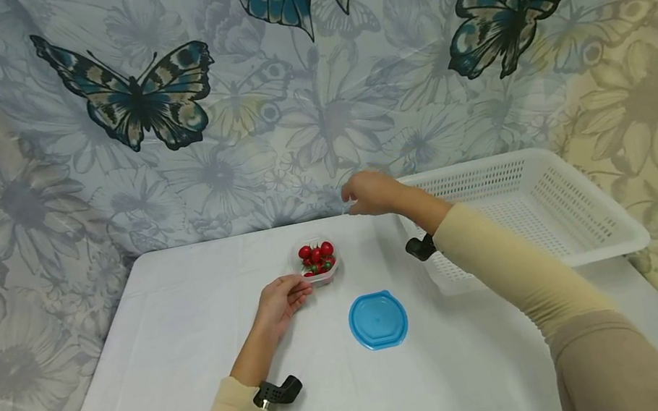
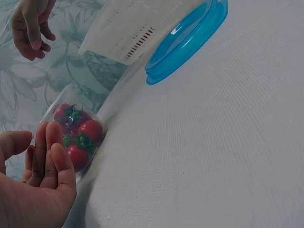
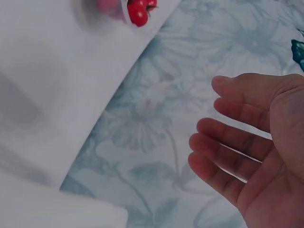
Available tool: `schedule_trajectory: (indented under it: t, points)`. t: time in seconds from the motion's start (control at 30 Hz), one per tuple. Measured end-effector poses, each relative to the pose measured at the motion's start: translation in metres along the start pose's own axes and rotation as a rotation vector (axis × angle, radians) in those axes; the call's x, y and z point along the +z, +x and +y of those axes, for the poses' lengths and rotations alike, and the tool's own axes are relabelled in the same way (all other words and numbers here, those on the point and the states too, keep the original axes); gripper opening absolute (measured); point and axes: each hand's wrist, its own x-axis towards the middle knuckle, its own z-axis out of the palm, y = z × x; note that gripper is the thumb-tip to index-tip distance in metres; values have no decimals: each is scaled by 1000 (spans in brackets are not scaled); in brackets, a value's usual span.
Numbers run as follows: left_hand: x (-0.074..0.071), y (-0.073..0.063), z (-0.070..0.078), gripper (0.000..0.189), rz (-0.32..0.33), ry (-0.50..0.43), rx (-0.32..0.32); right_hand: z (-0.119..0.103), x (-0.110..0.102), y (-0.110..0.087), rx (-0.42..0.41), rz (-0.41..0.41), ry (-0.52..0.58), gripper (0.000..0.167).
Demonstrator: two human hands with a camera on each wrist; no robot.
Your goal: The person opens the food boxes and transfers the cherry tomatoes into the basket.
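A small clear plastic container (image 1: 324,280) of red cherry tomatoes (image 1: 315,255) stands toward the back of the white table. My left hand (image 1: 282,300) is at its near left side, fingers loosely bent; in the left wrist view the fingertips (image 2: 54,130) overlap the container, and whether they touch cannot be told. My right hand (image 1: 372,193) hovers in the air by the basket's back left corner; in the right wrist view its relaxed fingers (image 3: 228,135) hold nothing. A round blue lid (image 1: 378,320) lies in front of the container.
A white slotted basket (image 1: 600,209) stands at the right of the table (image 1: 187,377), beneath my right forearm. Some red shows through its slots in the left wrist view. A butterfly-patterned cloth (image 1: 328,125) hangs behind the table's back edge.
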Motion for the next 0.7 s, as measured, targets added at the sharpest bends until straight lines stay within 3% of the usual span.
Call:
schedule_trajectory:
  t: [0.47, 0.7]
  points:
    - [-2, 1, -1, 31, 8, 8, -7, -31, 33, 25, 22, -134, -25, 30]
    - [-1, 2, -2, 29, 12, 7, -4, -40, 51, 29, -5, -131, -37, 28]
